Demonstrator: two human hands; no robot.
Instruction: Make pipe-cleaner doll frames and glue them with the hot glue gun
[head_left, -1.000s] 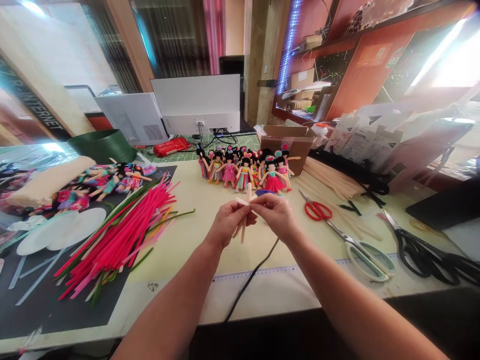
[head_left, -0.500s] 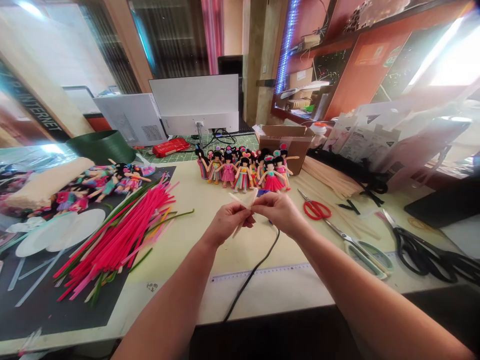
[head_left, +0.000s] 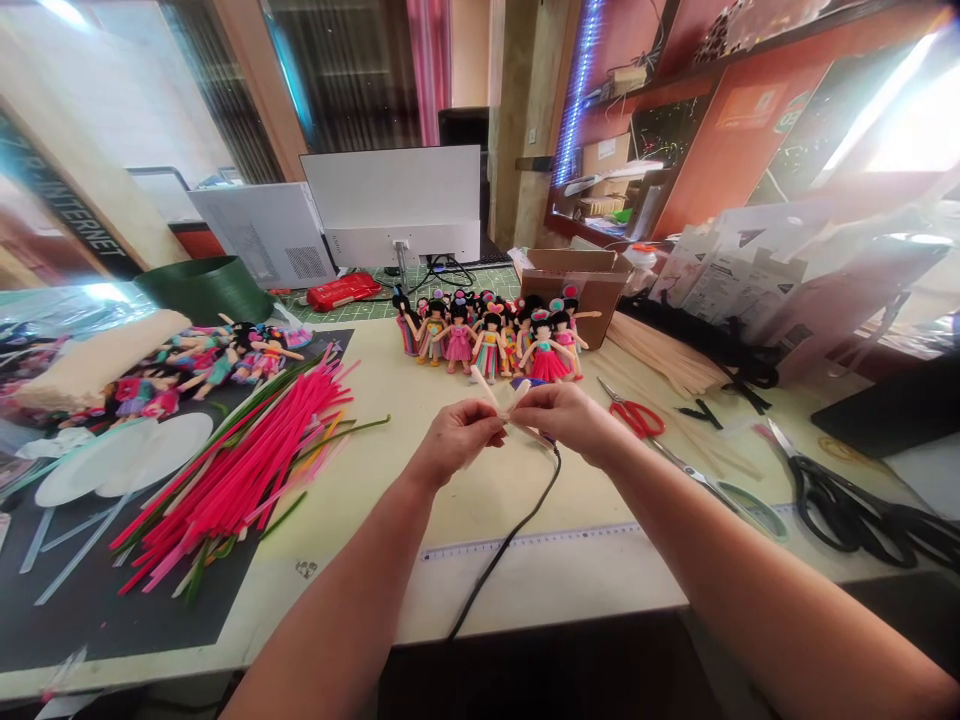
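Observation:
Cream-coloured pipe cleaners (head_left: 486,388) are pinched between my two hands above the middle of the table, their ends splaying upward in a V. My left hand (head_left: 459,436) grips them from the left with thumb and forefinger. From the other side my right hand (head_left: 556,418) pinches them, its fingertips almost meeting the left ones. Where the strips cross is partly covered by the fingers. Just beyond my hands stands a group of small dolls (head_left: 487,345) with black hair and bright dresses. A purple-blue object with a black cord (head_left: 517,535) lies partly behind my right hand.
Pink and green pipe cleaners (head_left: 240,470) are heaped at the left, beside white discs (head_left: 124,460) and more dolls (head_left: 202,365). Red-handled scissors (head_left: 636,416), green-handled scissors (head_left: 754,510) and black scissors (head_left: 840,500) lie right. A ruler (head_left: 540,541) lies in front, a cardboard box (head_left: 577,270) behind.
The cream pipe cleaners have turned in my fingers: their ends now point up in a V, where they were crossed. My right hand has shifted slightly to the right and turned.

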